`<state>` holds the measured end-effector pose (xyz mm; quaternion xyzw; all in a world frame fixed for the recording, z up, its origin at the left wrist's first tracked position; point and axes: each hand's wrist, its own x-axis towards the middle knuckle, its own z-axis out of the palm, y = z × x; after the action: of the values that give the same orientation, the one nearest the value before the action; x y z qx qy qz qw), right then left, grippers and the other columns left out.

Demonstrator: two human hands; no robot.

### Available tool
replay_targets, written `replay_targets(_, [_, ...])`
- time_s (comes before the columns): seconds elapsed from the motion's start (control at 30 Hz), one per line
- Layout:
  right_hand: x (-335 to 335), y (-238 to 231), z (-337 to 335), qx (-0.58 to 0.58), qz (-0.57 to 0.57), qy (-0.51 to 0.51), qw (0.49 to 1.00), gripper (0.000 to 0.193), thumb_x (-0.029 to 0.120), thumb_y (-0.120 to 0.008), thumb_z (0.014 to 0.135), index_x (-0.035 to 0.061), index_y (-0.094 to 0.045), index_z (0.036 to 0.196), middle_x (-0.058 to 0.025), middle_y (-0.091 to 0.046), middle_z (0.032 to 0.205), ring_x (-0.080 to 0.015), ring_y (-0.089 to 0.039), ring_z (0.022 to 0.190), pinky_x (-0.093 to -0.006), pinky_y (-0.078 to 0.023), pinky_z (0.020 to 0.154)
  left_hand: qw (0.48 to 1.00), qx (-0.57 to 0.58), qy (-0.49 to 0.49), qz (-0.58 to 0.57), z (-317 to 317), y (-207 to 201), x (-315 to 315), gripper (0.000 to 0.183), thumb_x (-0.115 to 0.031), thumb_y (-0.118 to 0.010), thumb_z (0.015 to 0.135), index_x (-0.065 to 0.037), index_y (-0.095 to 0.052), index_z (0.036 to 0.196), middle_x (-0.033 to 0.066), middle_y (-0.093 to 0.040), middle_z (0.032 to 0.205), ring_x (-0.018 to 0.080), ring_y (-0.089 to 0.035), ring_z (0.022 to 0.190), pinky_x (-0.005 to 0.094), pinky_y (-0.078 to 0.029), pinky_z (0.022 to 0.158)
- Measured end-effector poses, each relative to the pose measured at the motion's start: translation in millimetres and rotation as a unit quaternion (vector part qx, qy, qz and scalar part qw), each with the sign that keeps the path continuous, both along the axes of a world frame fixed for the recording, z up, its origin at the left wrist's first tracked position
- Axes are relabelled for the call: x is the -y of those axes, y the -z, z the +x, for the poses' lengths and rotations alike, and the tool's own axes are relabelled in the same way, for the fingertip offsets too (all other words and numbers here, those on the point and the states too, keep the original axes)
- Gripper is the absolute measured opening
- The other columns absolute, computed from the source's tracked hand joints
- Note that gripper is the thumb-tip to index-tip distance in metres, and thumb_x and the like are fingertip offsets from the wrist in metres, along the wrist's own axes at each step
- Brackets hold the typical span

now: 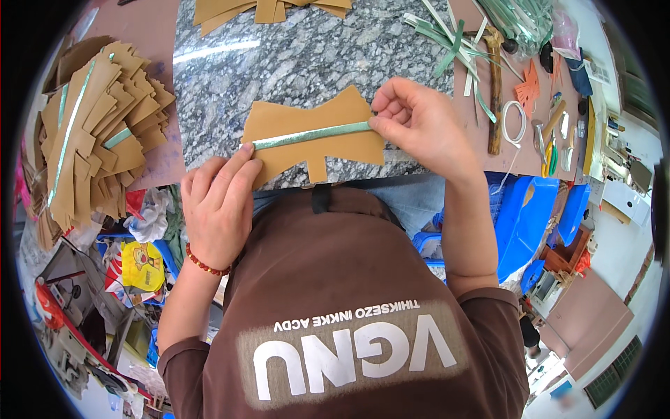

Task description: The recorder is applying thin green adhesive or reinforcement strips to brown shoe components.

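Note:
A tan, notched leather-like piece point(335, 149) with a short tab at its near edge lies flat on the granite slab in front of me. Across its middle runs a shiny green strip point(307, 135). My right hand point(422, 126) pinches the strip's right end between thumb and forefinger, its other fingers curled. At the opposite end, my left hand point(222, 192) lies with fingers stretched out, their tips pressing on the strip's end and the edge of the tan piece. A red bead bracelet point(204, 261) circles my left wrist.
A tall heap of tan pieces point(98, 133), some with green strips, stands at the left. More tan pieces point(269, 8) lie at the far edge. To the right are loose green and white strips point(453, 42), a hammer point(494, 98), a white cord coil point(514, 120) and hand tools point(551, 143).

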<state>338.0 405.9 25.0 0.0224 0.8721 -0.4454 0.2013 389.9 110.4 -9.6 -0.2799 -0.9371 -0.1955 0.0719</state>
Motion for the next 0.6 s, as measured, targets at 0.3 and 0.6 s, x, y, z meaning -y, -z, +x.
replay_targets(0.3, [7.6,-3.7,0.7,-0.015,0.039,0.011,0.999,0.015,0.006,-0.072,0.081,0.0004,-0.061,0.091,0.0007,-0.060,0.076,-0.0051,-0.056,0.065,-0.0213,-0.049,0.061,1.000,0.002,-0.001,-0.011,-3.7,-5.3,-1.5,0.031,0.004,-0.067,0.080,-0.007,-0.066,0.109,0.0042,-0.068,0.121,0.0252,-0.060,0.100,0.0381,-0.044,0.085])
replay_targets(0.6, [-26.4,3.6,33.1,-0.176,0.085,0.113,0.974,0.017,0.004,-0.073,0.079,0.0009,-0.060,0.090,-0.0097,-0.058,0.079,-0.0226,-0.061,0.064,-0.0330,-0.051,0.061,0.995,-0.006,0.002,0.098,-15.2,-4.8,-22.2,0.037,0.003,-0.072,0.076,-0.006,-0.066,0.111,0.0097,-0.068,0.118,0.0286,-0.061,0.103,0.0404,-0.044,0.091])
